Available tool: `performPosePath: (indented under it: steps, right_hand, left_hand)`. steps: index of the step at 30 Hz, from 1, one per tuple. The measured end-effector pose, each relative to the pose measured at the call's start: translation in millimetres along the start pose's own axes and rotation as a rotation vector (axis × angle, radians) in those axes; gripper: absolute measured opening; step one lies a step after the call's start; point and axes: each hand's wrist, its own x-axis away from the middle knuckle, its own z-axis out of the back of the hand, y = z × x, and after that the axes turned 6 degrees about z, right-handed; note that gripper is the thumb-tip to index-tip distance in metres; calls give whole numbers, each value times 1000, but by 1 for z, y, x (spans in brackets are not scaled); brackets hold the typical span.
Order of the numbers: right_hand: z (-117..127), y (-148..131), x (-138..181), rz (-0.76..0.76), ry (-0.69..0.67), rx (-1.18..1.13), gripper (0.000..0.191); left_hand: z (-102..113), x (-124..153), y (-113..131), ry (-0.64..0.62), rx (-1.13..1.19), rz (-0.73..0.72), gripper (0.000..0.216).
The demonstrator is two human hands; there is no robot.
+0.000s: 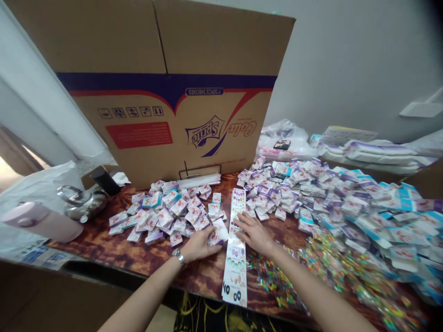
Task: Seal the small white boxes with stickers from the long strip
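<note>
My left hand [199,245], a watch on its wrist, grips a small white and purple box [218,233] between thumb and fingers, just left of a long printed paper strip [236,272]. The strip runs lengthwise across the table and carries rows of small coloured pictures. On its middle part rest the spread fingers of my right hand [255,233]; nothing shows in its grasp. Behind my left hand lies a heap of small boxes [166,216], purple or blue on white. Small clear packets of colourful pieces [282,281] lie under and beside my right forearm.
A large upside-down printed carton [180,124] stands at the back. More small boxes [321,189] are piled on the right. At left are a pink bottle [44,222], a metal kettle [85,203] and a black cylinder [104,180]. Plastic-wrapped goods [284,138] lie behind the right pile.
</note>
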Motion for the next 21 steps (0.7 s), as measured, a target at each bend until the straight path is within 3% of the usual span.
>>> performPosePath:
  steps: [6, 11, 13, 15, 18, 21]
  right_hand:
    - [-1, -1, 1, 7, 25, 5, 42]
    - [-5, 3, -1, 30, 31, 26, 41]
    - [-4, 5, -1, 46, 28, 32, 41]
    - [0, 5, -2, 57, 5, 43, 41]
    - [12, -2, -10, 47, -42, 99, 40]
    - [27, -16, -32, 51, -74, 157, 49]
  left_hand:
    - [-2, -35, 19, 205, 126, -7, 39]
    - [19, -21, 34, 370, 250, 6, 38]
    - [25, 1, 34, 351, 219, 12, 40]
    - [22, 27, 29, 243, 80, 20, 43]
    - [5, 63, 14, 92, -203, 54, 45]
    - [-11, 82, 4, 53, -406, 94, 48]
